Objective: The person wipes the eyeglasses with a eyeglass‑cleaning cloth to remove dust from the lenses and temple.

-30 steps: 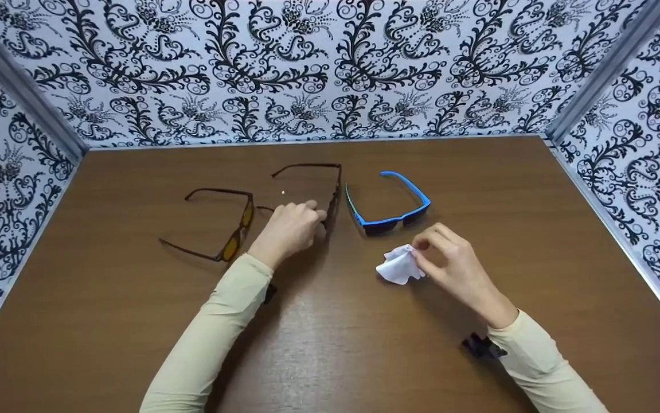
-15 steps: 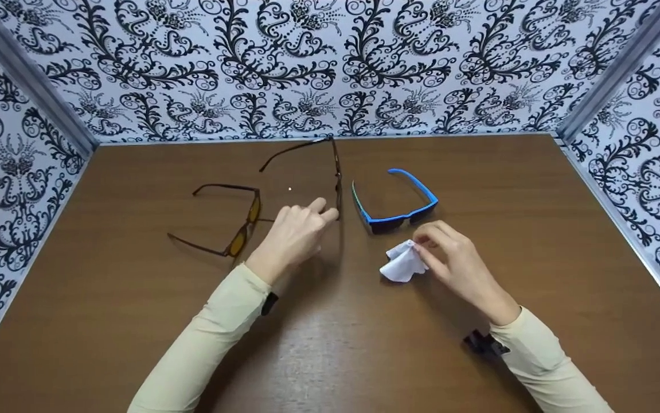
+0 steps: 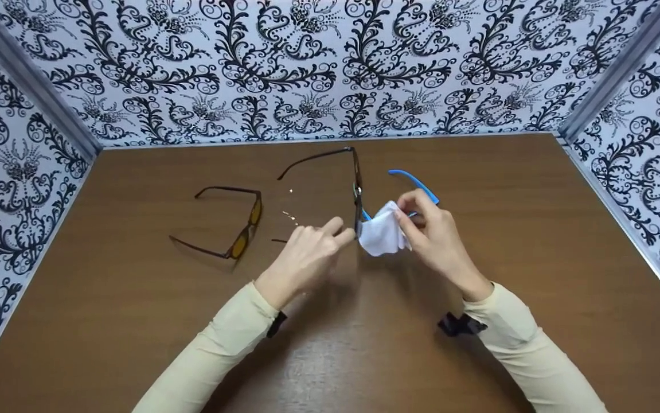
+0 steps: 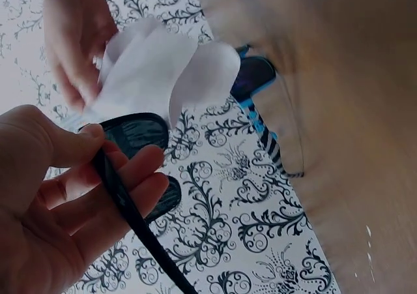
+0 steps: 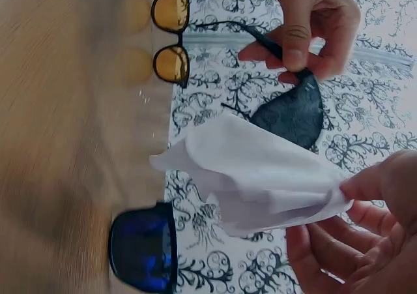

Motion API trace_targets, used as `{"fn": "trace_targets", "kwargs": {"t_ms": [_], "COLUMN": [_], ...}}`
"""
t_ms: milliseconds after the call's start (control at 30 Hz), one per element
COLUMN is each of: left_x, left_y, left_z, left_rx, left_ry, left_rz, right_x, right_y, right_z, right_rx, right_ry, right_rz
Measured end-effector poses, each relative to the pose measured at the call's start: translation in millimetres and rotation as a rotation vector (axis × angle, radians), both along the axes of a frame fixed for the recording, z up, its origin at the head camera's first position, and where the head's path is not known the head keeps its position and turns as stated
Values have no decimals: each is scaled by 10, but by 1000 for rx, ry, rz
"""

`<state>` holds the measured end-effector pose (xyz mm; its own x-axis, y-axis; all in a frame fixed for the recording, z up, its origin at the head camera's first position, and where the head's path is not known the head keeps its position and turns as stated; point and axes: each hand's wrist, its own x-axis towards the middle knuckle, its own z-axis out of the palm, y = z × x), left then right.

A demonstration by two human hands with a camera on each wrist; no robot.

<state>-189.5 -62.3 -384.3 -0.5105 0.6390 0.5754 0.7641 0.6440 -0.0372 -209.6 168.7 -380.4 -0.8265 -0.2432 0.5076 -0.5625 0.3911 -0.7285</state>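
My left hand [image 3: 312, 252] pinches a pair of dark sunglasses [image 3: 357, 172] near the hinge, lifted off the table with the temples spread. In the left wrist view the thumb and fingers curl round the temple beside a dark lens [image 4: 140, 132]. My right hand [image 3: 436, 238] pinches a white cloth [image 3: 380, 234] by one corner between thumb and fingers. The cloth hangs close to the sunglasses' lenses; whether it touches them I cannot tell. Behind the cloth lie blue-framed sunglasses [image 3: 416, 182], partly hidden in the head view.
Sunglasses with yellow lenses [image 3: 248, 229] lie to the left on the brown wooden table [image 3: 318, 367], temples pointing left. Patterned black-and-white panels [image 3: 284, 69] enclose the table at the back and both sides.
The dark sunglasses have been lifted, then moved right towards the cloth. My right hand has brought the cloth up and to the left, in front of the blue-framed sunglasses.
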Motion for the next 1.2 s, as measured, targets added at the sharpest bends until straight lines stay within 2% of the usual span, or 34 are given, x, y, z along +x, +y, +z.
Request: {"fn": "trace_targets", "kwargs": {"t_ms": [200,400,533,700,967,1067,1200], "left_x": [34,69,96,100,90,95,117], "left_y": [58,83,81,47,-35,-38,-19], "left_z": [-27,-49,-37,-33,-53,-56,-39], "left_rx": [-2,-18,-22,23,166,188,186], "left_ry": [16,20,1,-35,-81,-86,-87], "left_rz": [-50,-84,-97,-108,-141,-165,-197], "right_x": [-72,-74,-51,28,170,150,98], "right_y": [-149,-212,-218,-218,-220,-200,-191], "right_z": [0,-38,-54,-115,-238,-257,-236], "right_rx": [-81,-107,-96,-10,90,105,110], "right_ry": [-12,15,91,243,437,460,418], "right_rz": [42,-33,-43,48,184,152,37]}}
